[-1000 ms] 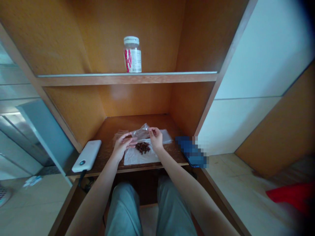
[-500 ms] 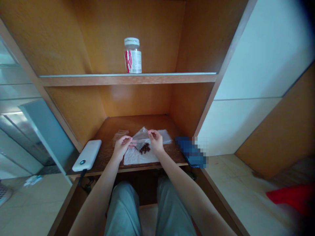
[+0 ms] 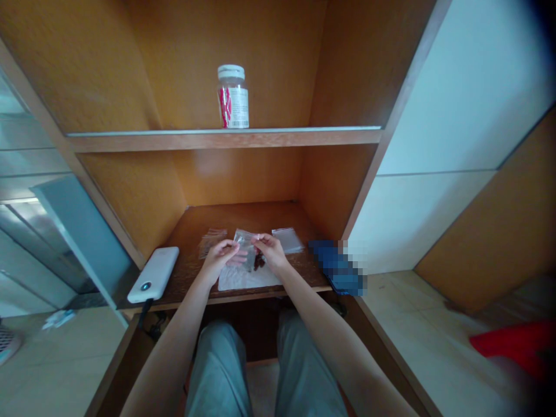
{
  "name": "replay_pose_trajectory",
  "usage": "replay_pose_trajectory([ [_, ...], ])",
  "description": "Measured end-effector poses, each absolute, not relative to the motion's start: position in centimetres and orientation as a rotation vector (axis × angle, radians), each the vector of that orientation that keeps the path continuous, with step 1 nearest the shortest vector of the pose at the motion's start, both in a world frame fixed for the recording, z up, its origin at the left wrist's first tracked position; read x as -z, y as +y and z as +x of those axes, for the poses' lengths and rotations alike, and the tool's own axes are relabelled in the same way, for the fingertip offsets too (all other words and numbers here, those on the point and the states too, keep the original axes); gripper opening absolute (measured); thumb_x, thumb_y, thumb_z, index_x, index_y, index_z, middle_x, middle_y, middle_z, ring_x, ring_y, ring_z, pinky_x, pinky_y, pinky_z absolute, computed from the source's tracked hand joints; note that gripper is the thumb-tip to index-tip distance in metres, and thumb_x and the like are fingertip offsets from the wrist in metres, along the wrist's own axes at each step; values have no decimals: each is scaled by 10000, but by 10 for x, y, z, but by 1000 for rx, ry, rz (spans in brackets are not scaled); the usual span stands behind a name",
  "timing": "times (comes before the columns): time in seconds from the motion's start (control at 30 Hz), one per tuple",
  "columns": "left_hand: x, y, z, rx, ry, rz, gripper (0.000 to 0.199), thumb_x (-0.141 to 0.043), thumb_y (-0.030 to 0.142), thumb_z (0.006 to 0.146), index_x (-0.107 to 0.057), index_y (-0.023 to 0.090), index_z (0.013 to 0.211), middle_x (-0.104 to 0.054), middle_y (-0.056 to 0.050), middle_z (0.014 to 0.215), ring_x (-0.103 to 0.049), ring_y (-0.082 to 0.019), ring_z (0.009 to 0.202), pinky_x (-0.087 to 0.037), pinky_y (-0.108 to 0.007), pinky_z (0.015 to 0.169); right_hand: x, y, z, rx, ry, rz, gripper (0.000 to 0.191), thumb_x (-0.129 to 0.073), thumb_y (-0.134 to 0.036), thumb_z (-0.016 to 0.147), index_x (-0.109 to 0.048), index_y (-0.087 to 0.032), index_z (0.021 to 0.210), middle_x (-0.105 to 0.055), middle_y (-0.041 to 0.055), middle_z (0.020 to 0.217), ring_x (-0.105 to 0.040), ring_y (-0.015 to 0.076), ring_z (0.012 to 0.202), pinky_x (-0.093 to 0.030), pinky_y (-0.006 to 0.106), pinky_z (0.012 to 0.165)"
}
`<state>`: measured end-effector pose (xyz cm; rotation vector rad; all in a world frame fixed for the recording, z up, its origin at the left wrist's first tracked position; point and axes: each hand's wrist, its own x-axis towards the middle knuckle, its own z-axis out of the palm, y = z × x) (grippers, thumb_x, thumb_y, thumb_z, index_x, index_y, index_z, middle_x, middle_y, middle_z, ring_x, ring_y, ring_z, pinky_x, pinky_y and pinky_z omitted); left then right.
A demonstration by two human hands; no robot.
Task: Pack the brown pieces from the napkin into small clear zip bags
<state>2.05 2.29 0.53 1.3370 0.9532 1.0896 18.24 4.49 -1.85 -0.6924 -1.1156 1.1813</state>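
Note:
My left hand [image 3: 218, 260] pinches the left side of a small clear plastic bag [image 3: 244, 243] between thumb and fingers. Its upper right edge is pinched by my right hand [image 3: 270, 253]. The bag is held upright above a white sheet [image 3: 234, 280] lying on the lower shelf. Several small dark reddish-brown pieces [image 3: 259, 262] lie on the sheet, partly hidden behind the bag and my right hand. Left of my hands is a pile of clear bags [image 3: 210, 240]; beyond my right hand lies a stack of flat clear bags [image 3: 287, 240].
A white power bank [image 3: 154, 274] with a black cable lies at the shelf's left front. At the right front edge is a dark blue, partly pixelated object [image 3: 337, 269]. A white-capped bottle [image 3: 233, 98] stands on the upper shelf [image 3: 174, 139].
My hands have drawn closer together, and the bag, stretched out aslant before, now hangs more upright between them. It covers more of the dark pieces.

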Motion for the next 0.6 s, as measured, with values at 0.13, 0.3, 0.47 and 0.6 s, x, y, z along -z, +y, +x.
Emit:
replay_pose_trajectory([
  [0.13, -4, 24, 21, -1138, 982, 1319, 308, -611, 428, 695, -528, 167, 835, -687, -74, 765, -663, -211, 676, -529, -322, 596, 20, 43, 182, -1258, -1176, -678, 216, -674, -364, 615, -562, -187, 667, -538, -40, 523, -386, 64, 382, -294, 210, 389],
  [0.3, -3, 26, 20, -1199, 1001, 1285, 307, -626, 417, 677, -540, 166, 831, -681, -54, 737, -659, -206, 650, -530, -333, 591, 18, 39, 182, -1245, -1204, -728, 250, -630, -431, 647, -574, -187, 641, -548, -34, 508, -361, 61, 350, -270, 211, 361],
  [0.47, 0, 27, 19, -1258, 990, 1284, 271, -651, 389, 652, -559, 170, 783, -672, -32, 790, -658, -193, 645, -526, -314, 585, 15, 37, 184, -1220, -1203, -721, 259, -619, -442, 656, -586, -186, 640, -562, -26, 524, -358, 62, 353, -264, 211, 363],
  [0.6, 0, 27, 19, -1245, 938, 1272, 258, -644, 386, 661, -565, 167, 771, -673, -36, 777, -657, -202, 668, -528, -320, 579, 14, 36, 185, -1224, -1235, -700, 262, -618, -442, 663, -607, -182, 630, -573, -17, 527, -360, 63, 357, -255, 214, 362],
])
